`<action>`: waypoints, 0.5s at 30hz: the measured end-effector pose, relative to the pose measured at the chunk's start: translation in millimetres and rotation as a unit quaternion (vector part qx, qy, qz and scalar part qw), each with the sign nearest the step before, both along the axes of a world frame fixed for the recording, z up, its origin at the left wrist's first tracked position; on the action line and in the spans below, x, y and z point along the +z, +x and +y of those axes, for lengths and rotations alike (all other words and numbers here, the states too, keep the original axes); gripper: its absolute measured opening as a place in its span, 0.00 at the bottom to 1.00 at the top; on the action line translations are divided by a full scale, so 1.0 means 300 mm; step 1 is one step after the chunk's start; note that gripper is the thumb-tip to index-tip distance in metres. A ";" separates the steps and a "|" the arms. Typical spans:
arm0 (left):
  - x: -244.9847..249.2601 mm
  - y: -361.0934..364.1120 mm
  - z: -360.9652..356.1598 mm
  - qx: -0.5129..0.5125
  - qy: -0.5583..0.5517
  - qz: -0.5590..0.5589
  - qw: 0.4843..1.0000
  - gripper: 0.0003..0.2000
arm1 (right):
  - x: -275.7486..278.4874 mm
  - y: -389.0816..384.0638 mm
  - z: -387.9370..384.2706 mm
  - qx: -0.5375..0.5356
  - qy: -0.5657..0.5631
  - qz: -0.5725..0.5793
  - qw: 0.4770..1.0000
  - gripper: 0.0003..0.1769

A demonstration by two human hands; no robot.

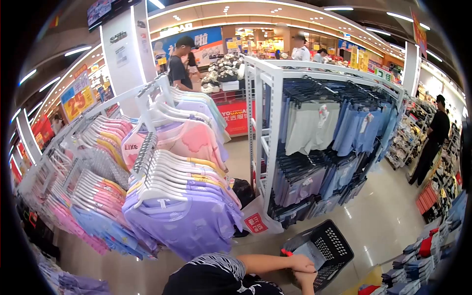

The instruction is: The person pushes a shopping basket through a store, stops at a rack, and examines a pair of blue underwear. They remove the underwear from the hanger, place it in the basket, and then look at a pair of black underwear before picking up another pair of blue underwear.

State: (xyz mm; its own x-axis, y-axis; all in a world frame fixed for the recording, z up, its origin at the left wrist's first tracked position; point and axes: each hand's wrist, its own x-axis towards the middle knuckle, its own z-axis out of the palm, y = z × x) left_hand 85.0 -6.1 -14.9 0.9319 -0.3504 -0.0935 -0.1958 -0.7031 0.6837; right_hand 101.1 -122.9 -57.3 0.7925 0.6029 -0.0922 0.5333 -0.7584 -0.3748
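My left hand (303, 263) reaches in from the left at the bottom of the view, its fingers closed. Just below it, touching it, is my right hand (306, 276), also with bent, closed fingers. What they grip is hidden. A small red piece (286, 252) shows beside my left wrist. Both hands are over the near side of a black shopping basket (336, 242) with perforated walls. Inside the basket lies a pale, flat item (314, 251).
Racks of hanging shirts (184, 216) stand at the left. A white rack (275, 123) holds shorts (312, 123) ahead. Folded clothes (413, 260) are at the lower right. One person (181, 69) stands behind the shirts, another (433, 137) at the right.
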 end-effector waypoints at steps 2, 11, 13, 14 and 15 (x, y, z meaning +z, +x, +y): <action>0.025 0.026 0.001 0.009 0.016 0.012 1.000 0.23 | 0.028 0.010 0.004 -0.024 0.003 -0.030 0.999 0.19; -0.007 0.191 0.008 0.024 0.066 -0.128 0.989 0.19 | 0.095 0.139 0.023 -0.070 0.066 -0.028 0.995 0.17; -0.019 0.202 0.002 0.032 0.031 -0.179 0.983 0.18 | 0.073 0.158 0.013 -0.089 0.063 -0.030 0.994 0.17; -0.015 0.212 0.003 0.042 0.030 -0.188 0.981 0.17 | 0.070 0.170 0.015 -0.092 0.063 -0.031 0.993 0.17; -0.010 0.225 0.005 0.052 0.030 -0.197 0.979 0.16 | 0.067 0.183 0.014 -0.088 0.078 -0.026 0.993 0.18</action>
State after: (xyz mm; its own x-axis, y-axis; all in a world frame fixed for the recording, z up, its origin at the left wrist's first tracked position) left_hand 152.3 -4.6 -17.9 0.9299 -0.2570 0.2631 -0.3615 -0.7699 0.5258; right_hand 156.0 -118.8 -37.1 0.8883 0.4578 0.0357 0.4191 -0.7764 -0.4708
